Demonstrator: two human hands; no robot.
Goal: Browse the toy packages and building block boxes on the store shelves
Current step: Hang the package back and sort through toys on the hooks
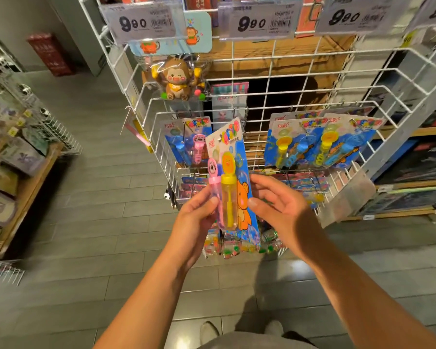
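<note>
While both arms reach forward over a grey tiled floor (91, 243), the left hand (196, 217) holds a bubble wand package (233, 187) in front of a white wire rack (275, 102). Its thumb lies across the front of the clear plastic blister and its fingers curl behind the card. The right hand (280, 207) sits just beside the package's right edge, fingers loosely curved and thumb close to the card; whether it touches cannot be told.

The package is a flat, glossy blue card printed with an orange cartoon bear. Under the blister sit two slim tubes side by side, one pink, one yellow, each with a rounded cap. Its long axis runs nearly upright, top tilted slightly away towards the rack.

Wire baskets on the rack hold more carded toys. Similar blue packages (322, 142) with yellow and blue wands hang on hooks at right, and another pair (186, 144) hangs at left. Above them sits a brown toy monkey (178, 80) in clear wrapping. Price tags (256, 21) reading 9.90 are clipped along the top. Wooden shelves (23, 177) at far left carry grey boxes.
</note>
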